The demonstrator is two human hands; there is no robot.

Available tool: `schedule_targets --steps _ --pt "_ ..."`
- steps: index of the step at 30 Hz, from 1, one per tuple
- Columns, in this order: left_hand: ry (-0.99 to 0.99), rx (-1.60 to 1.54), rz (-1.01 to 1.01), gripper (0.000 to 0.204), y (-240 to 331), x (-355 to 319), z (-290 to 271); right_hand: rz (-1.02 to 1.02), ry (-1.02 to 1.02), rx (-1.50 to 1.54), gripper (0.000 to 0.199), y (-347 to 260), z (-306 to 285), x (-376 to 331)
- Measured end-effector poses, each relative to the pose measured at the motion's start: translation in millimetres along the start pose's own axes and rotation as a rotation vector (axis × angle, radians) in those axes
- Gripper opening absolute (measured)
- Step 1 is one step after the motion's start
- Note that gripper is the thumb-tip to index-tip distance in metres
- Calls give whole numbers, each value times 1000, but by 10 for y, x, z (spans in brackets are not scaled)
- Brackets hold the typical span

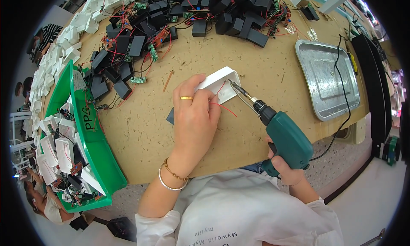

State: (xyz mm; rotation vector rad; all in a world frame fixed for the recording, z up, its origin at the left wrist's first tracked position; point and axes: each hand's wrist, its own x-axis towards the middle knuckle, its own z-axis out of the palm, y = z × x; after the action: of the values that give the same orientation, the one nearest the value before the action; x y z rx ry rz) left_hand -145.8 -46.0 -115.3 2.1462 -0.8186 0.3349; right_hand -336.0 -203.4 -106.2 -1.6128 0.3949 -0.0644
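Note:
My left hand (pixel 194 111) is closed around a white plastic case (pixel 212 82), its open side turned up and to the right. Out of the case, beside my fingertips, runs a thin red wire (pixel 225 109); whether I pinch it I cannot make out. A green pistol-shaped soldering gun (pixel 290 139) is gripped in my right hand (pixel 286 169), partly hidden behind the handle. Its metal tip reaches the right inner end of the case; exact contact is too small to tell. Part of a dark block (pixel 170 116) shows from under my left hand.
Black boxes (pixel 158 22) with red wires and green circuit boards pile up at the back. White cases (pixel 66 49) line the far left. A green bin (pixel 96 148) holds wired cases. At right lie a metal tray (pixel 326 81) and the gun's black cord (pixel 337 137).

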Motion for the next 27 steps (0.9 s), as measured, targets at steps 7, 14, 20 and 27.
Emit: schedule_targets --steps 7,14,20,27 --pt "-19 -15 -27 15 8 -5 -6 -163 81 43 16 31 64 78" --pt "-20 -37 -37 14 13 -10 -11 -12 9 -24 48 29 0 23" --pt "-20 -31 -33 13 7 -8 -11 -77 18 -95 44 -28 30 68" --pt "-26 -40 -26 12 20 7 -26 -60 81 39 29 -46 46 61"
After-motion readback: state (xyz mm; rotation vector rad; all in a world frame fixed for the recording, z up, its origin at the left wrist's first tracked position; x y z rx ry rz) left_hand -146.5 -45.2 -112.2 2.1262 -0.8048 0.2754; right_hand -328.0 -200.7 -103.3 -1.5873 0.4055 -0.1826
